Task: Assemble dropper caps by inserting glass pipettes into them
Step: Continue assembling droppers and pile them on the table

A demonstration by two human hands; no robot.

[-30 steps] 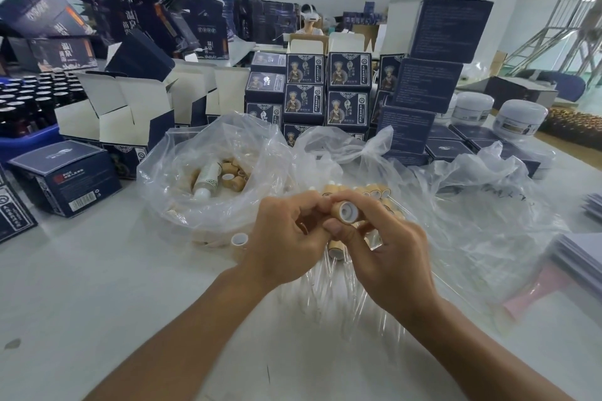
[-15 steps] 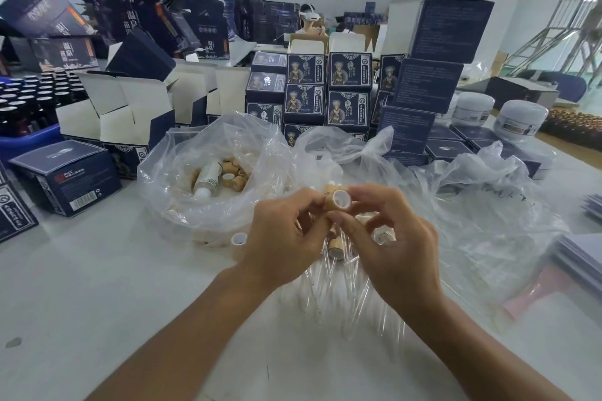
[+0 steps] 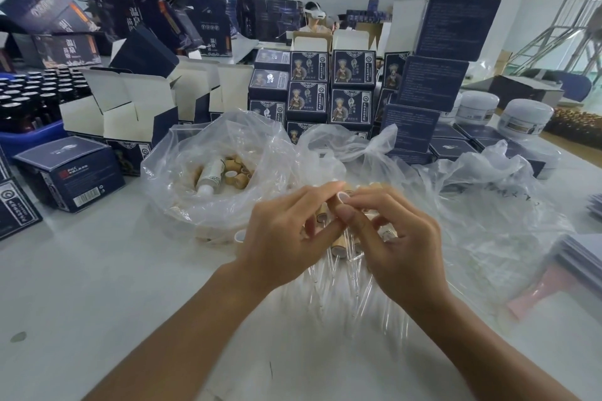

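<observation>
I see both hands, left hand (image 3: 283, 234) & right hand (image 3: 397, 244), pinching one dropper cap (image 3: 340, 202), open end up, prob. so a pipette can enter.

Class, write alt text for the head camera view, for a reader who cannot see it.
Two hands, left hand and right hand, together hold a tan dropper cap above clear glass pipettes on a white table, with plastic bags and dark blue boxes behind.

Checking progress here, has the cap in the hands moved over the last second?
Yes. The cap has risen slightly and shifted left, toward the stacked boxes beyond it, which have stayed put.
</observation>
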